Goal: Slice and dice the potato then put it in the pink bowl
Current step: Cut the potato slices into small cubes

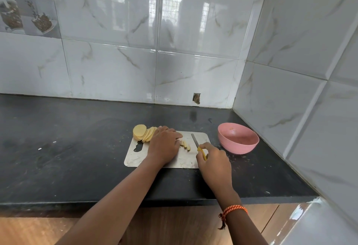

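Your left hand (pixel 164 145) lies flat, fingers straight and together, pressing down on potato pieces on the pale, scuffed rectangular cutting board (pixel 135 157). Your right hand (pixel 212 159) is clamped around the yellow handle of a small knife (pixel 195 142), whose grey blade points away from you, just beside the left fingertips.

The main risk is a nick: the blade sits close to the fingertips, which are not tucked back. The board could also slide on the dark stone bench (pixel 77 147) if the next cut presses hard. Cut sticks could roll off the board's edge.

The peeled pale-yellow potato slices (pixel 144 133) lean in a fanned row of round discs at the board's far left corner, partly overhanging the bench. A few short cut strips (pixel 186 145) lie near the board's centre, between your hands. What lies under your left palm is hidden; it is probably a stack of slices.

The round pink bowl (pixel 237 138) stands on the bench just right of the board, holding no potato yet.
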Demonstrator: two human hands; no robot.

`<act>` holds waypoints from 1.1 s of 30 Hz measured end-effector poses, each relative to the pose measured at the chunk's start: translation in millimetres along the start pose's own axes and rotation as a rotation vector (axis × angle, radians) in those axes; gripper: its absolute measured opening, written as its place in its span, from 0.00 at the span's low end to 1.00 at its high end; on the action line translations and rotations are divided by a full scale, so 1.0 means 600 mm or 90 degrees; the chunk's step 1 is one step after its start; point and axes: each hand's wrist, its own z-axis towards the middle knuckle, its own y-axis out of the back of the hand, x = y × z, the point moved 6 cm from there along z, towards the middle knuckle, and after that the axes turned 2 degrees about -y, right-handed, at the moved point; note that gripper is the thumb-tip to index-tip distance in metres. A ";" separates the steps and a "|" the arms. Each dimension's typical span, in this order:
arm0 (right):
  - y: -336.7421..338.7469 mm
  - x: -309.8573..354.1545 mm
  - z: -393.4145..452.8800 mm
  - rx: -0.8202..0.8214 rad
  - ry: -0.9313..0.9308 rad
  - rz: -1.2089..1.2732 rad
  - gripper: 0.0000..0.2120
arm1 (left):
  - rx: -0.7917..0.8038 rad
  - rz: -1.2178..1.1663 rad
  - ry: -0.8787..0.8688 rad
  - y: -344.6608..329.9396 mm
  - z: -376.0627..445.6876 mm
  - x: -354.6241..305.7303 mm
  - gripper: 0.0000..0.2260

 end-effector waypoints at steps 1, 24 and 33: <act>-0.002 -0.004 0.004 -0.001 -0.009 0.011 0.12 | 0.006 0.000 -0.008 -0.001 0.000 -0.001 0.13; -0.003 -0.016 0.011 -0.001 -0.030 0.018 0.14 | 0.021 -0.023 -0.093 -0.003 -0.002 -0.018 0.16; -0.004 -0.023 0.013 -0.010 -0.045 0.032 0.14 | 0.082 -0.031 -0.146 -0.008 0.001 -0.033 0.21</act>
